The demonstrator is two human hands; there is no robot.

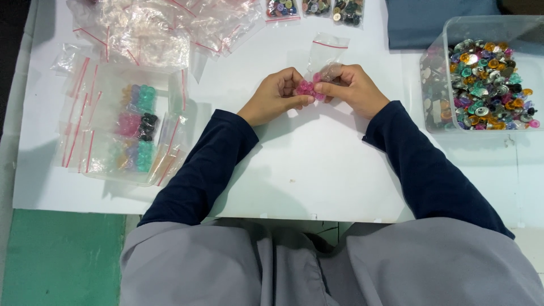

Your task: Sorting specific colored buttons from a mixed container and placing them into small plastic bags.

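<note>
My left hand (276,96) and my right hand (352,88) meet over the middle of the white table (317,164). Between their fingertips they pinch a small clear zip bag (326,50) with a red seal line. The bag's lower end holds pink buttons (309,88), and its open top points away from me. Both hands grip the bag at the pink buttons. Dark blue sleeves cover both forearms.
A clear plastic tub (484,28) of mixed coloured buttons stands at the right. A clear box (133,127) with bagged buttons sits at the left, a heap of empty zip bags (153,28) behind it. Filled small bags (317,8) lie along the far edge.
</note>
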